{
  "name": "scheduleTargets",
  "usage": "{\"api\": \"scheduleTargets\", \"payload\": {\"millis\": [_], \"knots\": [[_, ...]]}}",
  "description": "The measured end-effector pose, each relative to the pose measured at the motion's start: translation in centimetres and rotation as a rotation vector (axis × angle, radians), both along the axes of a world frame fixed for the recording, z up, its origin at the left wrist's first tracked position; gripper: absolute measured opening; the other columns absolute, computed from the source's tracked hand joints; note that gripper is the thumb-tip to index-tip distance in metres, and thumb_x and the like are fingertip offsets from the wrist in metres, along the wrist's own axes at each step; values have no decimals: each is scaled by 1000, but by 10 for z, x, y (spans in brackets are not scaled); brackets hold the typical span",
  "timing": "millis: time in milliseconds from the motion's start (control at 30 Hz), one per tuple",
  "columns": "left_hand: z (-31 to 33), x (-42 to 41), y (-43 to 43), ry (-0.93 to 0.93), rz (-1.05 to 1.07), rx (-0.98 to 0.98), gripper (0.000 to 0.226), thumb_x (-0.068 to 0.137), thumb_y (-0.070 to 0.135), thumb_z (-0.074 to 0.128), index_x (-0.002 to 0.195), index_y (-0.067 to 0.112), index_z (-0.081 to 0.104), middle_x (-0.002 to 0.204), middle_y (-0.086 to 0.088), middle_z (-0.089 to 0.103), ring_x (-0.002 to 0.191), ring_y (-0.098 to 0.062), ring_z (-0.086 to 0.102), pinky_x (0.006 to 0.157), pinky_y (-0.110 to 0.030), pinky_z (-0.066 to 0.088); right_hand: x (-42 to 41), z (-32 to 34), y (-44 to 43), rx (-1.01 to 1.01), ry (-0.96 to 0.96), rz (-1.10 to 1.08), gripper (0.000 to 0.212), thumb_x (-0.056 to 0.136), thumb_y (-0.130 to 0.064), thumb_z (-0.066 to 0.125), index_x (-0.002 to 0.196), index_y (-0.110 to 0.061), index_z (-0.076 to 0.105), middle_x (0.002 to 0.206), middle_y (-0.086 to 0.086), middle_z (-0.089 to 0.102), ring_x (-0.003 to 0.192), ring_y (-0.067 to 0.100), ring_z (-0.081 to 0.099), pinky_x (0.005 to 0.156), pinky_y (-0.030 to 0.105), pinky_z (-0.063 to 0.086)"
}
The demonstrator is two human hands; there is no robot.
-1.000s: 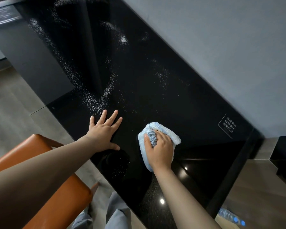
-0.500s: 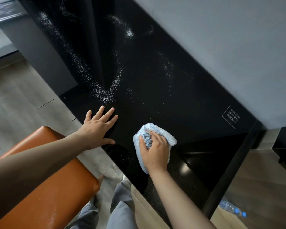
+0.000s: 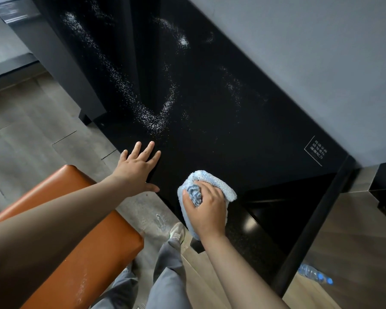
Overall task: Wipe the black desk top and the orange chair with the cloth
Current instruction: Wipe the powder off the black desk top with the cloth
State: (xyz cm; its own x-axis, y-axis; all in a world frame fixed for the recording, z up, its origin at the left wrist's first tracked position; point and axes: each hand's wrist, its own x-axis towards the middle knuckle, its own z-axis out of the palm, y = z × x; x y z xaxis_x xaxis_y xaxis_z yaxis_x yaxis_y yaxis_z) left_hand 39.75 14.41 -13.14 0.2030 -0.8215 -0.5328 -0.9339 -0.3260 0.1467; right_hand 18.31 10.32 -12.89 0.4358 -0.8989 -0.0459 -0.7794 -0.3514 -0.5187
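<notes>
An orange chair [image 3: 80, 230] stands just off the near edge of the black desk top [image 3: 221, 108]. The left hand [image 3: 136, 168] lies flat on that edge, fingers spread, holding nothing. Just beyond it, white powder [image 3: 152, 121] trails away along the desk's length. The right hand [image 3: 206, 210] grips a bunched blue cloth [image 3: 221, 188] pressed to the desk's near corner. The powder lies ahead and leftward of it, nearer the left hand.

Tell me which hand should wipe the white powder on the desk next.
Right. The right hand grips the blue cloth on the desk top; the left hand lies flat at its edge, nearer the powder but holding nothing.
</notes>
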Motion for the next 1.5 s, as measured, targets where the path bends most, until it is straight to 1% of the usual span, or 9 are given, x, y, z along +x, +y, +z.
{"api": "scheduleTargets", "payload": {"millis": [167, 333, 533, 700, 967, 1100, 1233, 1367, 1500], "knots": [[0, 0, 1, 5, 1, -15, 107, 79, 66, 59, 154, 27, -6, 159, -2, -23, 146, -33, -16, 118, -53, 4, 1, -1, 13, -3, 21, 15, 52, 80, -52, 55, 118, -17, 66, 119, -4, 65, 111, 18, 56, 97, 36, 47], [-2, 1, 2, 2, -1, -31, 107, 78, 66, 60, 154, 26, -4, 159, -2, -21, 147, -33, -15, 117, -53, 5, 4, -2, 26, 32, -19, -17, 42, 75, -30, 75, 114, -17, 67, 114, -4, 66, 108, 18, 55, 94, 33, 47], [-2, 3, 1, -11, -15, -21, 107, 78, 67, 60, 154, 27, -4, 160, -2, -20, 147, -33, -13, 117, -53, 8, 7, 0, 51, 68, -90, -11, 28, 75, -23, 71, 103, -18, 69, 100, -6, 69, 94, 11, 59, 87, 26, 49], [3, 8, -2, -41, -58, 5, 102, 82, 64, 59, 154, 28, -3, 160, -1, -18, 148, -32, -9, 116, -50, 14, 6, 4, 70, 160, -140, 41, 2, 81, -19, 68, 81, -20, 67, 79, -12, 64, 76, 4, 60, 76, 27, 55], [12, 21, -6, -10, -122, 56, 92, 88, 48, 62, 154, 28, 2, 161, 0, -15, 148, -30, -4, 114, -46, 23, 10, 23, 84, 288, -285, -60, 11, 84, -23, 69, 75, -25, 63, 75, -11, 65, 71, 3, 63, 63, 14, 51], [21, 29, -8, 78, -114, 88, 84, 91, 40, 62, 154, 25, 9, 162, 1, -11, 149, -28, -2, 116, -43, 27, 11, 61, 67, 277, -412, -156, 35, 83, -16, 72, 59, -30, 51, 57, -13, 56, 56, 3, 56, 52, 12, 42], [32, 29, -8, 110, -99, 92, 77, 94, 43, 56, 154, 22, 12, 162, 0, -2, 149, -28, 5, 116, -40, 26, 8, 94, 37, 252, -518, -245, 14, 84, -21, 73, 73, -17, 66, 70, -4, 68, 69, 6, 65, 59, 17, 52], [44, 27, -16, 118, -82, 71, 75, 95, 43, 53, 154, 22, 12, 162, 1, 5, 148, -27, 9, 117, -40, 25, 1, 117, -1, 165, -582, -303, 17, 84, -19, 73, 69, -18, 64, 68, -5, 66, 63, 0, 62, 57, 10, 46], [56, 21, -36, 140, -82, 39, 75, 95, 43, 54, 154, 21, 13, 161, -1, 11, 148, -26, 10, 118, -39, 22, -9, 126, -46, 96, -572, -333, 17, 84, -23, 73, 69, -17, 65, 71, 1, 68, 66, 7, 64, 61, 16, 50]]}}
